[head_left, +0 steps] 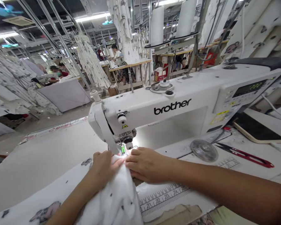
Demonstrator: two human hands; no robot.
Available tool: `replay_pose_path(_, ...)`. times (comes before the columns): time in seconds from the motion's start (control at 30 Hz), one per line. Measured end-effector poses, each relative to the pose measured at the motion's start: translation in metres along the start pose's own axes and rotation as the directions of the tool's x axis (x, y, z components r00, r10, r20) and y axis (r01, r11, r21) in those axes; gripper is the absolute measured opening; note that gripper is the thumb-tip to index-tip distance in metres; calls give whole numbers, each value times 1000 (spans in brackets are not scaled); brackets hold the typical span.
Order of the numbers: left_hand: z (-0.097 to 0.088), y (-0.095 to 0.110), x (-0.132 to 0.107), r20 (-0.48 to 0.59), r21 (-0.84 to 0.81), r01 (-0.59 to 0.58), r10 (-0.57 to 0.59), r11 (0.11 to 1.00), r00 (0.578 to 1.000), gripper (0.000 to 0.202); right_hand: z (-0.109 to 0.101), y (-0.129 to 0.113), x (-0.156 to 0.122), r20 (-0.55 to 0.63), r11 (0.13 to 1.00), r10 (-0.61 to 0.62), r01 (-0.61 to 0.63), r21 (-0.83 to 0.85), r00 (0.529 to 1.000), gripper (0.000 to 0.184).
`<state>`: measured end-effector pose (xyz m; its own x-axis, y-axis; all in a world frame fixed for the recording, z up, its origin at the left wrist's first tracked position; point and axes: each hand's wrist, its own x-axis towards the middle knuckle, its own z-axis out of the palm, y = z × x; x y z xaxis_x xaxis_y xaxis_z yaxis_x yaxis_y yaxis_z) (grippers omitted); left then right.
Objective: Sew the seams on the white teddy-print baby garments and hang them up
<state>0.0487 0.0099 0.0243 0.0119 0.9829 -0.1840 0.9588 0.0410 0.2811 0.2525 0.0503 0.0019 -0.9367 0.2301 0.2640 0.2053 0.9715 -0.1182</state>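
Live at the Brother sewing mach [152,109]: white printed fabric [110,197] bunched right by the needle area [123,149]. L hand [104,167] closed over the fold, R hand [147,164] gripping the fabric's edge from the other side, R arm stretched low across the table [35,175]. Risk: fingertips v. close to the needle, so a slip could catch them; bunched layers could pucker or feed crooked. Red thread snips [244,157] lie off to the right.
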Motion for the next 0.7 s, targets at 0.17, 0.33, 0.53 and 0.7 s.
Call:
replay_pose_path(0.17,-1,-3,-1,4,-32,28,-28,999,1000,29,0,1,0,8,1000,0,0,-2,1000,22)
replay_pose_path(0.33,6,-2,0,-111,-82,58,-67,995,992,15,1,1,-1,2,1000,11,-11,-5,1000,22)
replay_pose_path(0.53,13,3,5,-115,-65,108,-115,992,987,11,-2,-3,0,31,999,49,-48,-17,998,20)
replay_pose_path(0.7,17,3,13,-211,-67,58,-71,996,975,16,-3,-1,1,40,995,99,-99,-19,994,20)
